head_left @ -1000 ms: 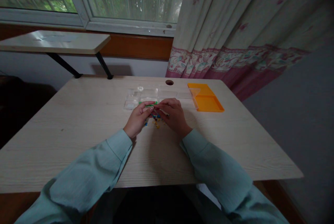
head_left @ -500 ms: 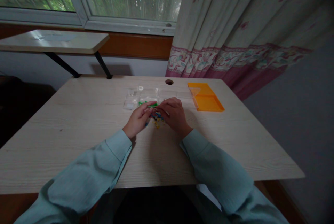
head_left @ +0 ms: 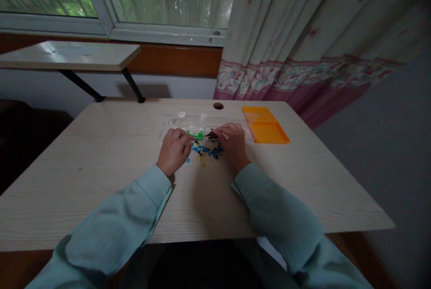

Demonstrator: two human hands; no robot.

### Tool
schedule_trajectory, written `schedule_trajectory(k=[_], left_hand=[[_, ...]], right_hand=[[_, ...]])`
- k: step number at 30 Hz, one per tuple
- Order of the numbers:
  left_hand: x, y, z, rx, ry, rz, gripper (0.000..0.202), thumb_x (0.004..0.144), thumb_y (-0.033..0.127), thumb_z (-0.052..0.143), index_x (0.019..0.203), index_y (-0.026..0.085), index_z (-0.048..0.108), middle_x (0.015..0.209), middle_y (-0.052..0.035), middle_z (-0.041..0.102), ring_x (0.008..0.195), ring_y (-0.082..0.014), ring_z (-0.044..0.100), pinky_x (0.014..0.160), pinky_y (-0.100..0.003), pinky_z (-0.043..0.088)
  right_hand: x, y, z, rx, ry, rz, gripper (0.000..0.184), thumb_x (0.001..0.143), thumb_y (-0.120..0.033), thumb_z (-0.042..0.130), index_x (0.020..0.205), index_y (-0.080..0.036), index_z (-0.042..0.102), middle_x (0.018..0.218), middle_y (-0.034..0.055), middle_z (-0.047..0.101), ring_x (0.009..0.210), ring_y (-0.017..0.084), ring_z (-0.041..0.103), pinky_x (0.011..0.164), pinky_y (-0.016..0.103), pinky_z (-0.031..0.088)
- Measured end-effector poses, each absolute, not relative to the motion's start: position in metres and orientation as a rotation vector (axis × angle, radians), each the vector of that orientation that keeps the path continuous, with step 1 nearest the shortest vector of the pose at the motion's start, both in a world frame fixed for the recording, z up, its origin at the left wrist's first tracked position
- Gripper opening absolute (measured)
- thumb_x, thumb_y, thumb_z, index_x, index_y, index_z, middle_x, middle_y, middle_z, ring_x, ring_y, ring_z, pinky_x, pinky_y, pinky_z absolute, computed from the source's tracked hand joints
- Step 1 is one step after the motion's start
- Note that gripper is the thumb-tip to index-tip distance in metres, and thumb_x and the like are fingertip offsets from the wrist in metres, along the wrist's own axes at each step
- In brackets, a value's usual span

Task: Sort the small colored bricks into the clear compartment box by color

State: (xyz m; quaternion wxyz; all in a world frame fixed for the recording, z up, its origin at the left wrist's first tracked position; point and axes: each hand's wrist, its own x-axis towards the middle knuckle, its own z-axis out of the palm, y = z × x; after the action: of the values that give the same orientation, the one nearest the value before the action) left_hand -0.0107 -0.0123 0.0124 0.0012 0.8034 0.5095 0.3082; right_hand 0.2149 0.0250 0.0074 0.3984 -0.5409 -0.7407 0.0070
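My left hand (head_left: 174, 149) is closed, fingers bent and tips together beside the green pieces (head_left: 198, 135); whatever it holds is too small to make out. Those green pieces lie in a compartment of a clear plastic box (head_left: 168, 120). Over the neighbouring compartment of dark brown pieces (head_left: 212, 135), my right hand (head_left: 235, 143) is pinched, and anything between its fingertips is hidden. Between both hands, in front of the box, a loose pile of small blue pieces (head_left: 214, 152), mixed with dark ones, is spread on the table. A few yellow pieces (head_left: 203, 162) lie nearest me.
To the right of the box is a flat orange tray (head_left: 269, 131), partly overlapped by clear plastic. A round hole (head_left: 218, 106) pierces the wooden table (head_left: 117, 154) at its back. A raised shelf (head_left: 90, 57) on black legs stands at the back left, and a curtain (head_left: 269, 55) hangs behind.
My hands were together over the pile and have moved apart. The right one went right to the brown pieces, the left slightly left. More of the blue pile now shows.
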Motion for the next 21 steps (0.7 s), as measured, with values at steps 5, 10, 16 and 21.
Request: schedule_trajectory(k=[5,10,16,21], left_hand=[[-0.0083,-0.0144,0.0150,2.580,1.608,0.882,0.024,0.091,0.024,0.053,0.105,0.025,0.072,0.103,-0.0090,0.056,0.099,-0.0260,0.046,0.086,-0.042,0.041],[-0.0067,-0.0143,0.0172,2.629,1.647,0.788,0.025,0.093,0.027,0.052,0.106,0.027,0.073,0.099,-0.0093,0.052,0.097,-0.0264,0.044,0.083,-0.041,0.040],[-0.0056,-0.0149,0.0163,2.643,1.634,0.734,0.024,0.093,0.028,0.051,0.103,0.026,0.073,0.094,-0.0090,0.051,0.094,-0.0258,0.044,0.081,-0.040,0.039],[-0.0055,-0.0174,0.0178,2.639,1.615,0.717,0.020,0.092,0.028,0.053,0.101,0.024,0.071,0.096,-0.0087,0.052,0.096,-0.0258,0.045,0.083,-0.040,0.040]], right_hand=[[0.2141,0.0256,0.0035,-1.411,-1.894,-0.003,0.021,0.092,-0.038,0.059,0.088,-0.024,0.075,0.093,0.0041,0.068,0.095,0.022,0.051,0.082,0.037,0.032],[0.2137,0.0271,0.0012,-1.425,-1.931,-0.012,0.022,0.093,-0.037,0.058,0.090,-0.025,0.076,0.093,0.0049,0.068,0.094,0.022,0.051,0.081,0.037,0.032],[0.2136,0.0258,0.0029,-1.405,-1.912,-0.013,0.022,0.094,-0.035,0.056,0.093,-0.025,0.076,0.094,0.0048,0.068,0.094,0.023,0.052,0.082,0.038,0.034],[0.2139,0.0256,0.0038,-1.412,-1.921,-0.021,0.021,0.094,-0.035,0.056,0.093,-0.025,0.075,0.094,0.0044,0.068,0.094,0.022,0.052,0.082,0.037,0.034]])
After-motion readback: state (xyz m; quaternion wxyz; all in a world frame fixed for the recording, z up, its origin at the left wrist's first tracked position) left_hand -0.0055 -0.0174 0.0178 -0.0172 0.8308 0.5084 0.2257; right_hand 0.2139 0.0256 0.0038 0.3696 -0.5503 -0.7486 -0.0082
